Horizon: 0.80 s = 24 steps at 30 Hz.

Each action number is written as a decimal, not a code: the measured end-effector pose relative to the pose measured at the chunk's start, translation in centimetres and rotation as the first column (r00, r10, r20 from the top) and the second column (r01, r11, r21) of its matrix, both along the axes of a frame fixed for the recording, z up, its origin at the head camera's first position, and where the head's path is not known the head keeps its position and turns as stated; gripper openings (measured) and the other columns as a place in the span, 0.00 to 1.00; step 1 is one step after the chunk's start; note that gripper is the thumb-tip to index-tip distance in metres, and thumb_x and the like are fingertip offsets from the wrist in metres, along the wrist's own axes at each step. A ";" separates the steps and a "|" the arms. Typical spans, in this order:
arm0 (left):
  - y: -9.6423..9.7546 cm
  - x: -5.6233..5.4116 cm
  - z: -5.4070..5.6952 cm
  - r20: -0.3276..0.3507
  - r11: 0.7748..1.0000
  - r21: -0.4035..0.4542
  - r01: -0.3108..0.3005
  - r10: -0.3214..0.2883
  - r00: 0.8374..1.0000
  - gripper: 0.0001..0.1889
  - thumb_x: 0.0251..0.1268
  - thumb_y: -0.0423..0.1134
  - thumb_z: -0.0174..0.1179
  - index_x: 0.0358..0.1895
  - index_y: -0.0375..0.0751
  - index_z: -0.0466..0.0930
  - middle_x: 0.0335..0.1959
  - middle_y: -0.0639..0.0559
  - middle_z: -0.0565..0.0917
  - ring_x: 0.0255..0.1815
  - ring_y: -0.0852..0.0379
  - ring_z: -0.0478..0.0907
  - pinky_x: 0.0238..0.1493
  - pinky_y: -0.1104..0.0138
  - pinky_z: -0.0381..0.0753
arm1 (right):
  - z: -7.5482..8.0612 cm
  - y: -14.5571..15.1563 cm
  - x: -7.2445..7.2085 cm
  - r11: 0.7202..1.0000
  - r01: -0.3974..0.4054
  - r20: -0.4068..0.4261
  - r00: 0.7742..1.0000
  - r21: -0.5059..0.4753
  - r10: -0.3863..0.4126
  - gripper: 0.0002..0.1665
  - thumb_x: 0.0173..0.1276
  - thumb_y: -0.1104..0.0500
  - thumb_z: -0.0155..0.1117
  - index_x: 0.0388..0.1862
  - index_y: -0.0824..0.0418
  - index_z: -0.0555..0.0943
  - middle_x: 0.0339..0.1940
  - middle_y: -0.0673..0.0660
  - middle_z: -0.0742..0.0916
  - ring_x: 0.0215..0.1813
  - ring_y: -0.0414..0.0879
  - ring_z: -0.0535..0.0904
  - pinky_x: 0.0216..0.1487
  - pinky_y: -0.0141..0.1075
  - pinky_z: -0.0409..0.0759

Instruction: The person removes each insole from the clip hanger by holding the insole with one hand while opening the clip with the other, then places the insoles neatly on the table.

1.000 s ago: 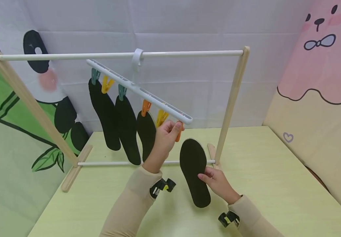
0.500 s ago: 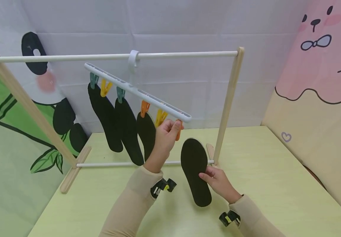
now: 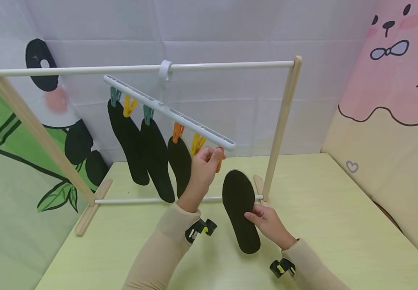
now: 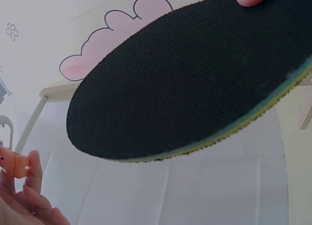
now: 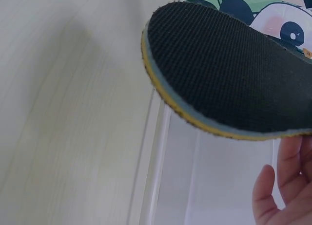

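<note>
My left hand (image 3: 202, 169) pinches an orange clip (image 3: 220, 161) at the near right end of a white clip hanger (image 3: 165, 108). In the left wrist view the orange clip (image 4: 17, 165) sits between thumb and fingers. My right hand (image 3: 268, 225) holds a black insole (image 3: 239, 209) by its right edge, thumb on the front face. The insole stands nearly upright, below and right of the orange clip, apart from it. Its edge shows blue and yellow layers in the right wrist view. Three insoles (image 3: 127, 145) hang from teal and orange clips farther left along the hanger.
The hanger's hook (image 3: 164, 72) rests on the top white bar (image 3: 230, 65) of a wooden-sided rack (image 3: 283, 125). Yellow clips (image 3: 129, 106) hang among the insoles. A lower bar (image 3: 129, 201) runs just above the pale table (image 3: 325, 225). Printed cloths form the backdrop.
</note>
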<state>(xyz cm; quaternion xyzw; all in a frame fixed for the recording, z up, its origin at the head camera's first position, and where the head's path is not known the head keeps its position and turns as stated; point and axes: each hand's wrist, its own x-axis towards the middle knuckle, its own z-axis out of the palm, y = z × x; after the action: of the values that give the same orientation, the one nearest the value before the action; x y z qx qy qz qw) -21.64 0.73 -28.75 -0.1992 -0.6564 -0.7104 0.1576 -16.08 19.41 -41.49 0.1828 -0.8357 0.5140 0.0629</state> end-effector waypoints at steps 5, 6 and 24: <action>0.1 -0.1 0.0 -0.008 1.000 0.011 0.008 -0.007 1.000 0.11 0.69 0.27 0.53 0.31 0.18 0.72 0.12 0.59 0.68 0.14 0.64 0.60 0.18 0.72 0.54 | -0.1 0.2 -0.1 1.000 0.006 -0.004 1.000 0.003 -0.006 0.10 0.67 0.67 0.60 0.44 0.74 0.80 0.38 0.63 0.87 0.42 0.46 0.82 0.45 0.37 0.79; 0.1 -0.1 0.0 -0.007 1.000 0.011 0.008 -0.008 1.000 0.11 0.69 0.27 0.53 0.31 0.18 0.72 0.12 0.59 0.68 0.14 0.64 0.60 0.18 0.72 0.54 | -0.1 0.2 -0.1 1.000 0.006 -0.006 1.000 0.002 -0.006 0.10 0.67 0.67 0.60 0.43 0.74 0.80 0.38 0.63 0.87 0.42 0.45 0.82 0.45 0.37 0.79; -0.1 -0.1 -0.3 -0.032 0.999 0.032 0.028 -0.027 0.999 0.10 0.68 0.25 0.53 0.31 0.17 0.71 0.12 0.59 0.68 0.13 0.65 0.61 0.19 0.73 0.56 | -0.1 0.5 0.3 1.000 0.028 -0.012 1.000 -0.009 -0.028 0.08 0.67 0.67 0.61 0.40 0.74 0.80 0.34 0.62 0.86 0.36 0.39 0.79 0.40 0.35 0.79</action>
<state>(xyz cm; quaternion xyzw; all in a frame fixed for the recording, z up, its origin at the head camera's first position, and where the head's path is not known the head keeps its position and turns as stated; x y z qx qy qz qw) -21.78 0.60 -29.04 -0.2166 -0.6396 -0.7197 0.1614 -15.76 19.90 -41.57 0.1740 -0.8355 0.5157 0.0758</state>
